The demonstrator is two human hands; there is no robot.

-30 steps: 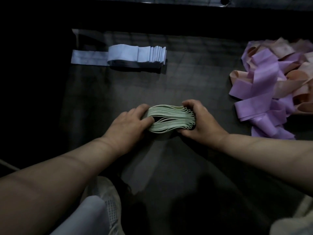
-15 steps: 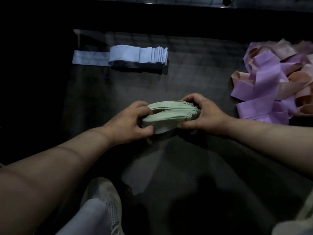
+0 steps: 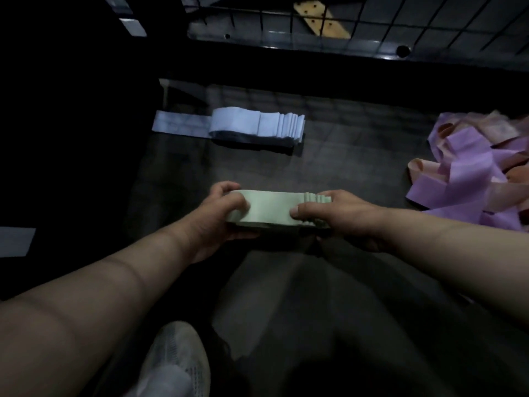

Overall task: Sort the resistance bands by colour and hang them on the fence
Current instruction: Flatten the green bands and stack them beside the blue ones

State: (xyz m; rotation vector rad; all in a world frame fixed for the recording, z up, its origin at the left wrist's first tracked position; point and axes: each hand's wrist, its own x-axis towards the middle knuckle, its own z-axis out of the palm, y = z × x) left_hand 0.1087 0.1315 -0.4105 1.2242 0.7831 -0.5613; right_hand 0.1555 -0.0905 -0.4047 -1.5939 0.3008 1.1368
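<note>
Dim, dark floor (image 3: 357, 167), faintly gridded with shadow lines, lit only across the middle. Along the far edge, a wire fence (image 3: 429, 21) on a dark base, with a pale wooden strip (image 3: 320, 20) behind the mesh. In the centre, near the body, a neat stack of green bands (image 3: 272, 209), lying flat and lengthwise from left to right, layered ends stepped at the right. Left hand (image 3: 217, 222) gripping the left end: thumb across the top, fingers curled round the far edge and under. Right hand (image 3: 343, 219) gripping the right end the same way: thumb pressed on the top face, fingers wrapped beneath the stepped ends. Cannot tell whether held clear of the floor or resting on it. Farther off and to the left, well apart from the hands, a stack of pale blue bands (image 3: 257, 126) on the floor, one band trailing out flat to its left. At the right edge, a loose heap of purple and pink bands (image 3: 469, 179), tangled and unsorted, near the right forearm. Low in view, the toe of a white mesh shoe (image 3: 177, 356). At the far left edge, a pale flat patch (image 3: 14, 242), too dark around it to identify.
</note>
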